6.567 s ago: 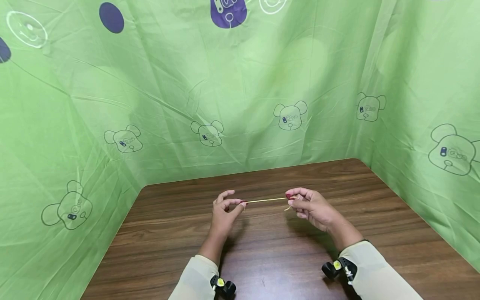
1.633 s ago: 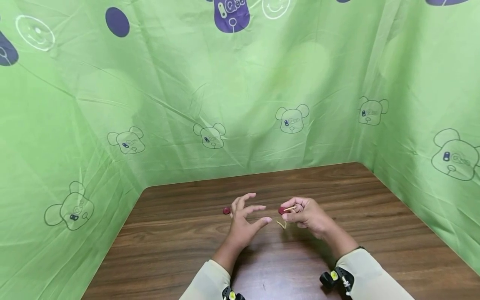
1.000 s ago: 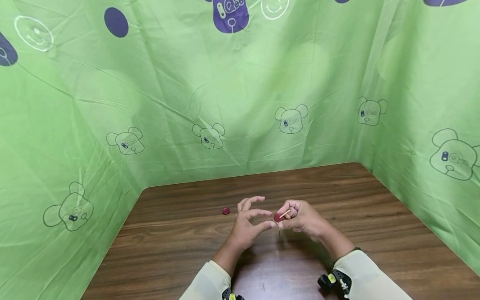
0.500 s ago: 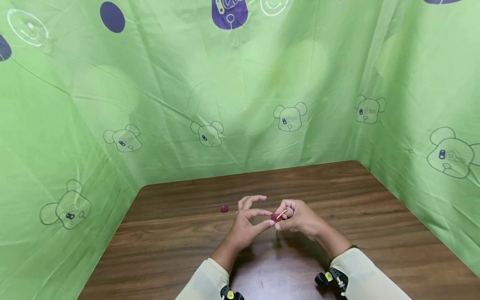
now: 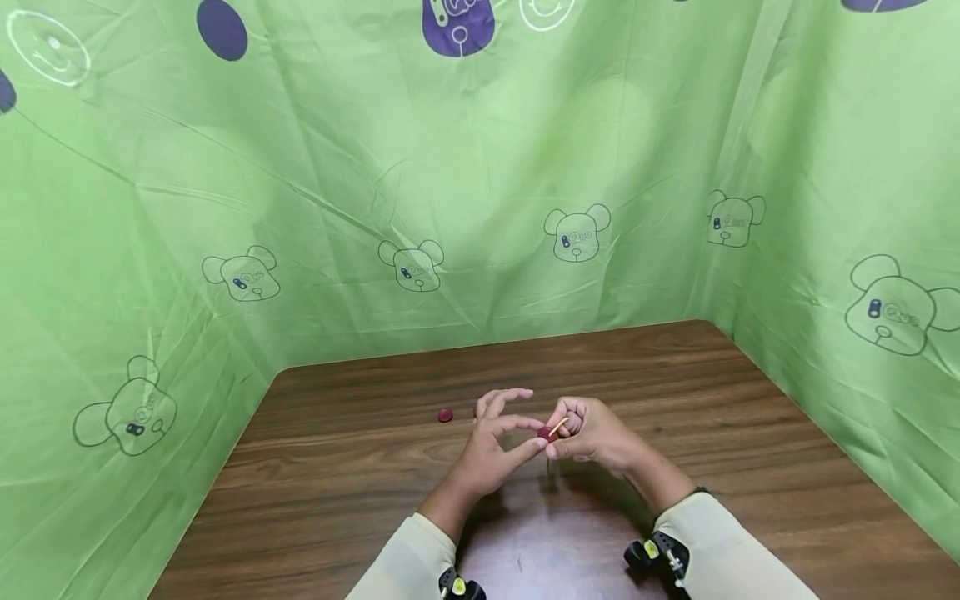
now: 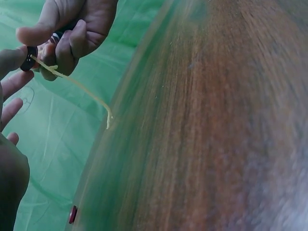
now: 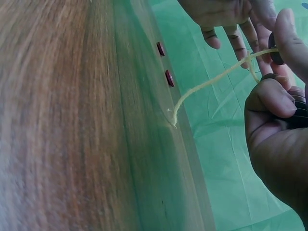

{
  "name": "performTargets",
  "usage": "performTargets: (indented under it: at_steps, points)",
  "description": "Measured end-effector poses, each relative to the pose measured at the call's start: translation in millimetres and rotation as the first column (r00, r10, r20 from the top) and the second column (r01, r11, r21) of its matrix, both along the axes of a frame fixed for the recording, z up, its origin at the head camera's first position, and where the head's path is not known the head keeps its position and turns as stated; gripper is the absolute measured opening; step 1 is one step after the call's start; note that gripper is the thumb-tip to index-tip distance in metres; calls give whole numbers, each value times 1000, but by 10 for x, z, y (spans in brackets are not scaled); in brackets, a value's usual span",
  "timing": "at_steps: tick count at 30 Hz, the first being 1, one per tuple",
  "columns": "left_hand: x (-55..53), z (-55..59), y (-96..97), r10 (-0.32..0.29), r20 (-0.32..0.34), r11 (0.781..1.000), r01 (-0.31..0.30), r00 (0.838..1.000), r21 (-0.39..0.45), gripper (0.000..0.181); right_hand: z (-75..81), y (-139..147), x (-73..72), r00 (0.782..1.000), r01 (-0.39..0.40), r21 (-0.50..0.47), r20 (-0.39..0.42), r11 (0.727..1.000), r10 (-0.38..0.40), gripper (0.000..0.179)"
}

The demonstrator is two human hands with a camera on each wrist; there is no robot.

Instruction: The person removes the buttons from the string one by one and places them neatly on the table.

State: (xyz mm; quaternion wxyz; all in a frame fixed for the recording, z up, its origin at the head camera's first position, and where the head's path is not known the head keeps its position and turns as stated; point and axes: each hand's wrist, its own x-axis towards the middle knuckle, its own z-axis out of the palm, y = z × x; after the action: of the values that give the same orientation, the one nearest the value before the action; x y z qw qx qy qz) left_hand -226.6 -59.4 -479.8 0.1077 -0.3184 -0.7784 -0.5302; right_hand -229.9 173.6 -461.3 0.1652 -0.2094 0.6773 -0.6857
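Your left hand (image 5: 486, 454) has joined your right hand (image 5: 600, 435) in pinching the red button (image 5: 544, 434), head-view lower centre; yellow cord (image 7: 211, 82) slants down-left in the right-wrist view, one strand lost behind your grip.

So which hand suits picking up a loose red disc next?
Probably the left hand: though it touches the held disc, it's nearer the loose red discs, and the right hand also holds a dark stack.
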Motion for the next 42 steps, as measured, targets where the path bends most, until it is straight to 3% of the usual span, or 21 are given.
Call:
performTargets:
  at_steps: [12, 22, 28, 32, 42]
  points:
    - [5, 4, -20, 29, -27, 999, -28, 999, 45, 13, -30, 1, -18, 999, 27, 14, 43, 1000, -27, 28]
    - [-97, -40, -113, 78, -16, 994, -77, 997, 83, 13, -15, 73, -55, 993, -1, -33, 115, 999, 5, 44]
    - [-144, -82, -187, 134, 33, 987, -136, 990, 87, 12, -1, 146, -64, 980, -70, -141, 177, 988, 94, 29]
    - [-167, -91, -215, 150, 50, 984, -154, 987, 93, 12, -7, 160, -68, 974, -67, -143, 205, 987, 96, 17]
    - [-203, -112, -268, 177, 54, 978, -182, 983, 103, 12, -8, 162, -99, 982, -24, -85, 185, 996, 39, 14]
